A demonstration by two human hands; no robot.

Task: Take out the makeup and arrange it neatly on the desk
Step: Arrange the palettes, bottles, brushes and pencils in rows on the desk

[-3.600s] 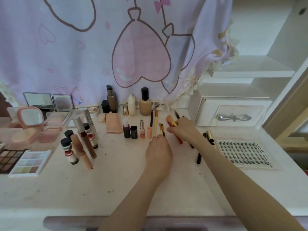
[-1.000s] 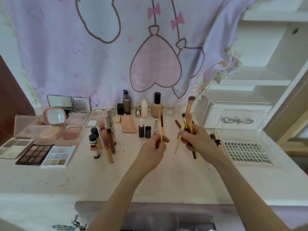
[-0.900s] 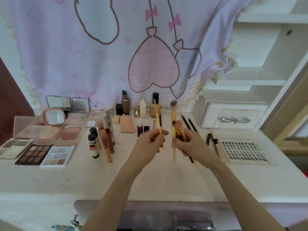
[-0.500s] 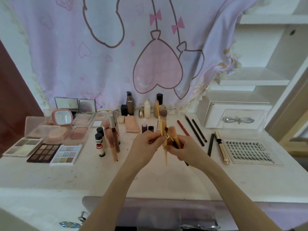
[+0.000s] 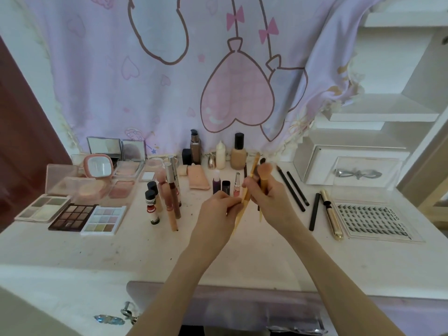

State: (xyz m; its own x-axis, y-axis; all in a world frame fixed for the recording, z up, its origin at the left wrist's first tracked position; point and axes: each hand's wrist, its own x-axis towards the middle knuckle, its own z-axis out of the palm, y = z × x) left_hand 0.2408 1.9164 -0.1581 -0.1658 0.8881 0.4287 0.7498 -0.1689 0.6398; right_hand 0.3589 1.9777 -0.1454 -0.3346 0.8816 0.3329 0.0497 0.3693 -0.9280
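A bunch of makeup brushes point(image 5: 260, 177) was held up above the middle of the desk point(image 5: 254, 258), clear of the top. The right hand point(image 5: 271, 200) was curled round the bunch, bristles up and a pink head topmost. One yellow-handled brush point(image 5: 244, 202) was pinched by the left hand point(image 5: 218, 214) between fingertips and thumb, its handle slanting down toward the near edge. The two hands were touching, or all but.

Judged from this, the brushes were being sorted in the air so that they could be laid down together. For a tidy result, the heads would best be turned one way and the handle ends evened before anything was set down. A free strip of desk was seen just left of the black pencils point(image 5: 291, 190), and that gap would probably suit a row parallel to them. Care would be needed over the small bottles point(image 5: 225, 186) standing just beyond the hands, since they could be toppled by a low sweep.

Elsewhere the work looked well advanced: eyeshadow palettes point(image 5: 84, 215) were lined up on the left, tubes point(image 5: 169, 202) lay beside them, a gold tube point(image 5: 331, 214) and a lash tray point(image 5: 373, 218) were placed on the right.
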